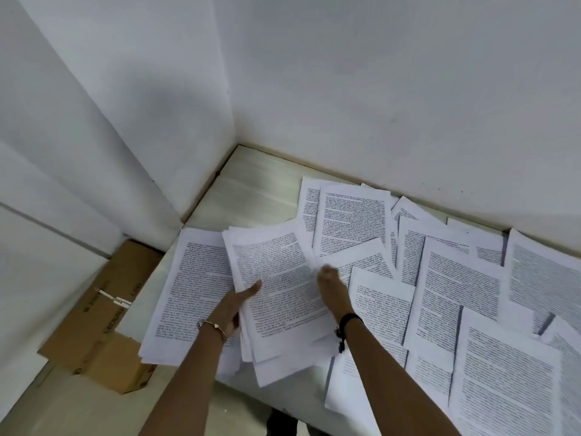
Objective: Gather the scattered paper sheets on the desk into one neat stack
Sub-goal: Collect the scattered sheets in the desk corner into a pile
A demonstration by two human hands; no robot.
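Two bare hands reach forward over a pale desk point(251, 190) strewn with printed paper. The left hand point(234, 309) grips the left edge of a loose bundle of printed sheets point(276, 294). Its thumb lies flat on the top page and its fingers are hidden beneath. A thin bracelet point(215, 327) circles that wrist. The right hand point(330, 286) meets the bundle's right edge, where it overlaps a neighbouring page. Its fingers are blurred, so I cannot tell whether they grasp the paper or only touch it. A black band point(347, 324) sits on that wrist.

The bundle is uneven, with pages fanned out and lower corners jutting past the desk's near edge. It sits over the left part of the desk, partly covering a single sheet point(191, 278) that lies further left. Scattered sheets point(456, 294), all dense with black text, overlap at varied angles across the right part of the desk, up to the white wall point(377, 89) behind. Pale wood grain shows at the desk's far left corner. A brown cardboard box point(103, 313) lies on the floor to the left of the desk.
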